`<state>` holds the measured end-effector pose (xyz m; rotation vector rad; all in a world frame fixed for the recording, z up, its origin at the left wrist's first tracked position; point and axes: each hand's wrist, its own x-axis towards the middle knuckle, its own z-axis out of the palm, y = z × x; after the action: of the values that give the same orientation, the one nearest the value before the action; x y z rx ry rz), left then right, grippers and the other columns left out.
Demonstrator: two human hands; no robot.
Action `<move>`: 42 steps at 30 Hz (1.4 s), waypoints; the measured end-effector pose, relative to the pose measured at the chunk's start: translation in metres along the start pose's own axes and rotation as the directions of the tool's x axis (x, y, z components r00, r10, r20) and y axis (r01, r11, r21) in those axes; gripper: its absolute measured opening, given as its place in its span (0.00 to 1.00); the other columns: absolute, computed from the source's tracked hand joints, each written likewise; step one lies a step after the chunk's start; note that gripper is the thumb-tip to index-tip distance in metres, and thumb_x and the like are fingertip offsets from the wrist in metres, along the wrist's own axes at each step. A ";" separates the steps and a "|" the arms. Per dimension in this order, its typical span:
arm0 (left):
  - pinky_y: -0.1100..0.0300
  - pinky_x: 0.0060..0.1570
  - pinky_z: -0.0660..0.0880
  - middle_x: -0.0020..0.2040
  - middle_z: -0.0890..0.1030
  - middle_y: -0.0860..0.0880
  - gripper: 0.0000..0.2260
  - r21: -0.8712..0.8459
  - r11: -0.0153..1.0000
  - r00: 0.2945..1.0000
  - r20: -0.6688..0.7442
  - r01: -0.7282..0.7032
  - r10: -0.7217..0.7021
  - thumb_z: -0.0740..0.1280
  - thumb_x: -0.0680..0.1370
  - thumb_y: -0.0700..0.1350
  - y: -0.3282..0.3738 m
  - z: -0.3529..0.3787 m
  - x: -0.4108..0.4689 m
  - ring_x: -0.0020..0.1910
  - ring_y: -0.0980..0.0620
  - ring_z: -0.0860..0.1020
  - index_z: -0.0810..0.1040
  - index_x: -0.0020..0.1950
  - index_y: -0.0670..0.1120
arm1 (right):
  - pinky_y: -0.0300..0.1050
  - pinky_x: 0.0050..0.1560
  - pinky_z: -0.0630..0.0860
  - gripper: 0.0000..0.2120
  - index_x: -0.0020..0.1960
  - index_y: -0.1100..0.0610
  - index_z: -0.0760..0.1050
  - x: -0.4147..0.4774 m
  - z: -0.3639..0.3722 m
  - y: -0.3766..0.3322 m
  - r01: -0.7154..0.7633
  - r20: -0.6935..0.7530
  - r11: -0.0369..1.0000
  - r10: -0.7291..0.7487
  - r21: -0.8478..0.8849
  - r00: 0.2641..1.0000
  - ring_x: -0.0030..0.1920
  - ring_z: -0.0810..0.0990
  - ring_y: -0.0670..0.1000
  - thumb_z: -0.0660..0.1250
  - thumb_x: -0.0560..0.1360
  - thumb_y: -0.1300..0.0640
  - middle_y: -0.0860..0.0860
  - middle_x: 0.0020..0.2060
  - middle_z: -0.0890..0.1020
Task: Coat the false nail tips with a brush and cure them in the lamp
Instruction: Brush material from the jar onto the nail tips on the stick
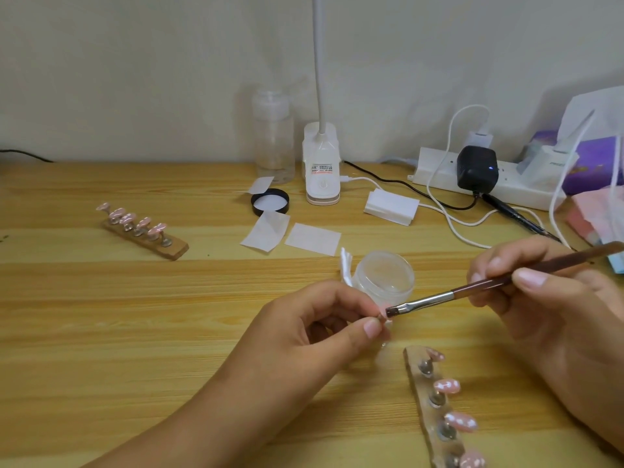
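The worktop [101,332] runs back to the wall; its left half has lots of open wood, with only a far wooden strip [145,236] of small pink nails on it; the right side is crowded with a power strip [435,173] and white cords [449,221].

The left hand [324,319] has a narrow grip; thumb and fingers pinch a small pink nail tip [383,315], just in front of a clear open jar [385,276]. The right hand [547,305] grips a brown brush [449,293] like a pencil; its flat hairs meet the held tip.

Just below the hands lies a near wooden strip [422,410], running off the bottom edge; four pink tips [447,386] with white spots stand on it on little pegs; they look shiny.
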<state>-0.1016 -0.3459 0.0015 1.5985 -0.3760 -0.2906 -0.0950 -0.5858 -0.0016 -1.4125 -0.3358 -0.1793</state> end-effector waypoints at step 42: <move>0.59 0.39 0.73 0.39 0.82 0.51 0.04 0.068 0.997 0.999 0.022 -0.035 0.034 0.70 0.71 0.48 0.000 0.000 -0.001 0.36 0.55 0.74 0.84 0.44 0.54 | 0.36 0.41 0.77 0.11 0.37 0.52 0.81 0.000 -0.003 0.002 -0.019 -0.064 0.997 0.014 -0.070 0.998 0.40 0.78 0.48 0.60 0.70 0.62 0.50 0.36 0.80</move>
<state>-0.1023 -0.3455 0.0016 1.6552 -0.4336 -0.2709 -0.0941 -0.5885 -0.0033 -1.4759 -0.2674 -0.2243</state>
